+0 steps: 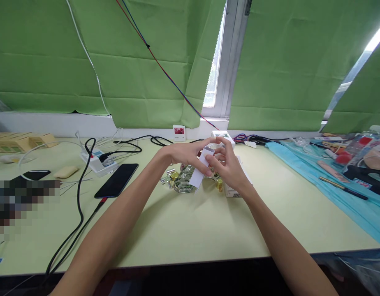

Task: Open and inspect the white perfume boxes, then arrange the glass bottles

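Observation:
A narrow white carton (200, 172), tilted, is held above the table between my two hands. My left hand (188, 158) grips it from the left, the fingers bent over its upper part. On the other side, my right hand (228, 164) has its thumb against the carton's upper end, where the box seems to be open. Under and behind the hands stand clear glass bottles (183, 183), partly hidden. Silver caps (168, 176) lie to their left, and a gold cap (220, 185) is to the right. A white box (233, 192) sits partly behind my right wrist.
More white boxes (179, 133) stand at the back by the window sill. To the left are a black phone (116, 181), a power strip (100, 160) and black cables (82, 205). Blue sheeting (341, 193) with a pen (342, 188) and assorted items covers the right side.

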Available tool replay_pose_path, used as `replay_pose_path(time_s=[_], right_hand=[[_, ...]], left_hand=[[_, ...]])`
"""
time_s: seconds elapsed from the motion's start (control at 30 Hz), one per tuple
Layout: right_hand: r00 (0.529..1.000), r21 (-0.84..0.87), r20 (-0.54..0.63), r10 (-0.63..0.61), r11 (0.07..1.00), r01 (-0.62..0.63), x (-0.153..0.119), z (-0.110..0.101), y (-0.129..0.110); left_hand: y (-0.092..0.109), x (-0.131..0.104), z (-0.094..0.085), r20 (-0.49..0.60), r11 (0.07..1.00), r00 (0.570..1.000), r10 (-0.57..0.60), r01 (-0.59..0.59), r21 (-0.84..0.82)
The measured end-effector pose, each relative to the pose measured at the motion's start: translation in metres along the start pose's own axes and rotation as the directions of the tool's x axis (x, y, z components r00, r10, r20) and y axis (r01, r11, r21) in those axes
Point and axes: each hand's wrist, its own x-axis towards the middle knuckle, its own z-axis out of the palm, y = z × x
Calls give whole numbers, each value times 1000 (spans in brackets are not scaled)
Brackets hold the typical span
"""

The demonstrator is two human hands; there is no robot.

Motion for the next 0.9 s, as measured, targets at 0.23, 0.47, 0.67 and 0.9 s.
replay_pose_path(time_s=[0.23,0.47,0.67,0.9], right_hand=[[1000,-1,23,-2,1000,2,1,-2,1],[999,-4,34,6,1000,-6,1,-4,-2],[999,10,29,36,999,-36,3,-4,2],[997,39,35,70,997,-72,4,-4,2]], left_hand=[[4,-1,1,10,999,999,-34,34,-2],[6,-2,0,30,998,998,-57,57,16],[6,-1,1,4,997,999,-38,38,62],[7,1,2,1,994,999,-51,50,99]])
